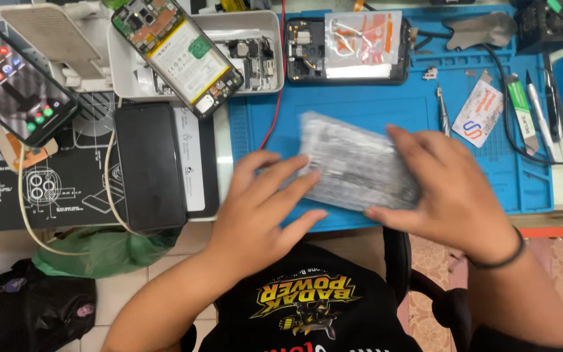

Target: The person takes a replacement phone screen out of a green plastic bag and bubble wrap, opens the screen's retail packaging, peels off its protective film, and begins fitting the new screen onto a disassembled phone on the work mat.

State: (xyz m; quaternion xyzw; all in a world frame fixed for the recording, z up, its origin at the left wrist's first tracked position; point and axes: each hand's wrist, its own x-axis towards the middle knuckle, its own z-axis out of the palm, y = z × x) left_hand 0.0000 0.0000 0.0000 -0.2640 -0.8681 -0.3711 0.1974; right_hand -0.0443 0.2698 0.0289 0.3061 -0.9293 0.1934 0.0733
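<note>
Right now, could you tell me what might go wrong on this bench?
The wrapped packet, held between the left hand and right hand near the mat's front edge, could slip off. The opened phone lies tilted across the white tray and might slide.

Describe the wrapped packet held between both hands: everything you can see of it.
The packet is a flat, silvery-grey rectangle in what looks like bubble wrap, blurred. It lies tilted over the blue mat, near its front edge. The left hand grips its left end and the right hand covers its right end. Its contents are hidden.
</note>
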